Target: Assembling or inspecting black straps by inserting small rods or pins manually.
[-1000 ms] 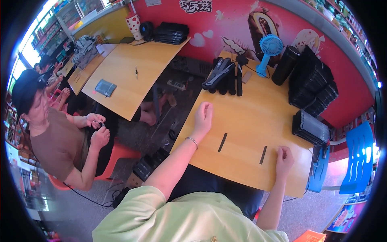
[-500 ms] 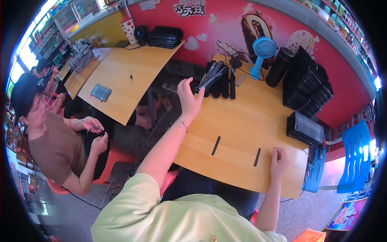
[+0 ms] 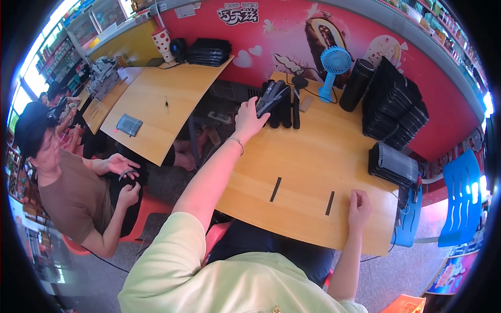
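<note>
My left hand (image 3: 249,121) is stretched out to the far left part of my wooden table (image 3: 313,151). Its thumb and fingers are apart, on either side of the near end of a pile of black strips (image 3: 274,99); I see no firm grip. More black rolled pieces (image 3: 287,113) lie side by side under and beside that pile. Close to the table's right edge, my right hand (image 3: 360,209) rests with curled fingers, and nothing shows in them. Two short black marks or strips (image 3: 275,189) lie flat on the wood left of it.
Along the back stand a blue fan (image 3: 334,62), a black cylinder (image 3: 357,85) and stacked black packs (image 3: 395,104). A grey-topped black stack (image 3: 394,163) is at the right edge, beside a blue chair (image 3: 459,201). On the left a seated co-worker (image 3: 78,193) handles a small dark loop.
My left hand has moved forward and right, up to the end of the black strips. My right hand has stayed put. The co-worker's hands have shifted, and the view has moved slightly.
</note>
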A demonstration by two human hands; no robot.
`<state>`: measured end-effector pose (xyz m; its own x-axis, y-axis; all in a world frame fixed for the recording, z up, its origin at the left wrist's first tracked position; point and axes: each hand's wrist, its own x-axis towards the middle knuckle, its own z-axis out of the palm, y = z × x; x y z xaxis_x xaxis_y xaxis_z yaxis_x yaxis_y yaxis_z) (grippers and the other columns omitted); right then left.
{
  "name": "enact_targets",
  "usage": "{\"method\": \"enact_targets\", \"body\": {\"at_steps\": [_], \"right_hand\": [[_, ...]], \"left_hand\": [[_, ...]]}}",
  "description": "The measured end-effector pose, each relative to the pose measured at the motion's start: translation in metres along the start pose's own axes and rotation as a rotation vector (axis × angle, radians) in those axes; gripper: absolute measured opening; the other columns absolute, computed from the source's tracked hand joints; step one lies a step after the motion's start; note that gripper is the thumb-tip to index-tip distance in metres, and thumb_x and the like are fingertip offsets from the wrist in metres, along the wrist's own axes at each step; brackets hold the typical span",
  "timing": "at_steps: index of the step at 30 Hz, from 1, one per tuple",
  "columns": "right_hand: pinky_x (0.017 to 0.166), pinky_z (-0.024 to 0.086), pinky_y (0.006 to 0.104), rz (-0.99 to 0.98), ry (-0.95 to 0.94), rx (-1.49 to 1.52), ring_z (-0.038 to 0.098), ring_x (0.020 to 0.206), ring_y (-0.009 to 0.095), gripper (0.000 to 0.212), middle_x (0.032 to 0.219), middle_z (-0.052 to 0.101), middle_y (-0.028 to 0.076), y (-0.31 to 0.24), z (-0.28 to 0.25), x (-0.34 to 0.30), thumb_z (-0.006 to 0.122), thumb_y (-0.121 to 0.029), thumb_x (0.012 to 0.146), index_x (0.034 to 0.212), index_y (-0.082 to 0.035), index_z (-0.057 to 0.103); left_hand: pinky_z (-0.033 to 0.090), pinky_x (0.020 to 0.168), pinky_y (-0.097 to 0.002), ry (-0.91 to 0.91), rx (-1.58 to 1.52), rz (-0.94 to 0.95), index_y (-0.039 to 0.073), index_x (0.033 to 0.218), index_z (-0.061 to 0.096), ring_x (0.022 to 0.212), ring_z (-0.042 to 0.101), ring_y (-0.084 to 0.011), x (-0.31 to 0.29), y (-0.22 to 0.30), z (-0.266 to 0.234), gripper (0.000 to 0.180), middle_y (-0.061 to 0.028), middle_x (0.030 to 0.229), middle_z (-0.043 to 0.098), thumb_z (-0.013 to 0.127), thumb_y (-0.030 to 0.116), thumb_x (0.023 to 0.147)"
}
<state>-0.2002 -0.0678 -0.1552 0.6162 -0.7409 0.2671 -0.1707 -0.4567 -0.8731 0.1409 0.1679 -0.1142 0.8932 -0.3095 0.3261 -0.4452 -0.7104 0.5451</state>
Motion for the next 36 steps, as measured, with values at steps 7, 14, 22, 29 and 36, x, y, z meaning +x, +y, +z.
{"method": "enact_targets", "body": {"at_steps": [7, 14, 22, 29, 36], "right_hand": [[0.055, 0.040, 0.0200, -0.005, 0.004, -0.001, 0.049, 0.061, 0.005, 0.007, 0.068, 0.057, 0.000, -0.008, 0.002, 0.002, 0.060, -0.007, 0.086, 0.086, -0.001, 0.063], [0.053, 0.038, 0.0196, -0.021, 0.005, -0.009, 0.047, 0.058, 0.005, 0.008, 0.066, 0.055, -0.001, -0.005, 0.001, 0.002, 0.060, -0.008, 0.086, 0.086, -0.001, 0.062], [0.052, 0.038, 0.0193, -0.013, -0.008, 0.007, 0.047, 0.058, 0.005, 0.008, 0.066, 0.055, -0.001, 0.002, 0.002, 0.002, 0.059, -0.010, 0.087, 0.086, -0.002, 0.062], [0.053, 0.039, 0.0198, 0.006, -0.017, -0.020, 0.048, 0.059, 0.005, 0.009, 0.067, 0.055, -0.002, 0.003, 0.002, 0.001, 0.059, -0.010, 0.087, 0.089, -0.002, 0.063], [0.057, 0.041, 0.0200, 0.001, -0.014, -0.065, 0.049, 0.062, 0.006, 0.009, 0.070, 0.056, 0.000, -0.005, 0.002, -0.001, 0.060, -0.011, 0.087, 0.089, -0.003, 0.063]], "left_hand": [[0.045, 0.084, -0.0396, 0.062, -0.014, 0.030, 0.006, 0.126, 0.041, 0.100, 0.054, -0.0340, 0.008, -0.011, 0.007, 0.064, -0.0200, 0.110, 0.052, 0.071, 0.027, 0.074], [0.044, 0.085, -0.0457, 0.017, -0.006, -0.021, 0.013, 0.125, 0.042, 0.104, 0.052, -0.0341, 0.009, -0.004, 0.006, 0.059, -0.0162, 0.111, 0.052, 0.069, 0.029, 0.075], [0.044, 0.083, -0.0430, -0.010, -0.021, -0.016, 0.014, 0.102, 0.057, 0.099, 0.054, -0.0307, 0.007, -0.008, 0.011, 0.032, -0.0103, 0.102, 0.056, 0.068, 0.028, 0.076], [0.045, 0.082, -0.0395, 0.071, -0.004, 0.109, 0.008, 0.100, 0.057, 0.093, 0.055, -0.0324, 0.001, -0.004, 0.007, 0.033, -0.0122, 0.096, 0.057, 0.072, 0.017, 0.072], [0.046, 0.081, -0.0414, 0.072, -0.071, 0.148, 0.006, 0.099, 0.057, 0.090, 0.055, -0.0331, 0.003, -0.011, 0.008, 0.030, -0.0137, 0.091, 0.058, 0.069, 0.014, 0.073]]}}
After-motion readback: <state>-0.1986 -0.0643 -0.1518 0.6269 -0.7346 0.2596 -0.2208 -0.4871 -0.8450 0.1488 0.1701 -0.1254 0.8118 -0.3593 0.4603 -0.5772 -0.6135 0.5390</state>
